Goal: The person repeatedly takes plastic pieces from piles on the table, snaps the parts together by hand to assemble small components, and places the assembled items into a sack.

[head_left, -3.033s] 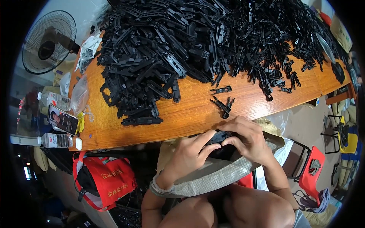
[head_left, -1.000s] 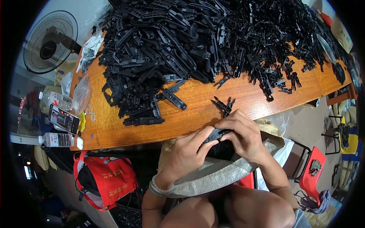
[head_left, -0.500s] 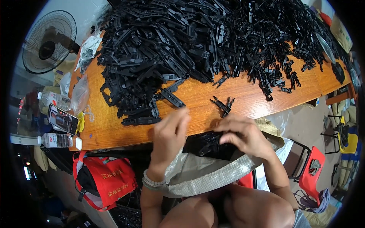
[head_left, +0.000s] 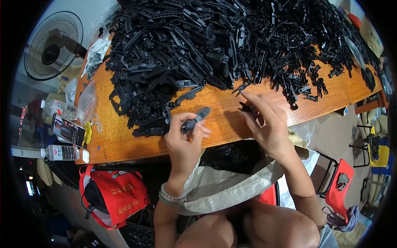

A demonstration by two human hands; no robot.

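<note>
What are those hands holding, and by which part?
The left hand pinches an elongated black plastic part around its middle. The right hand has its fingertips at a smaller black part; whether it grips that cannot be told.

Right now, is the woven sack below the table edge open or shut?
Open. The woven sack's near rim curves away from its far side, exposing the pale lining and black parts inside.

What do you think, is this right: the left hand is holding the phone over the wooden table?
Not quite. The head view shows the left hand holding a black part, not the phone, which is beside the bottles. It is held over the wooden table, as you said.
</note>
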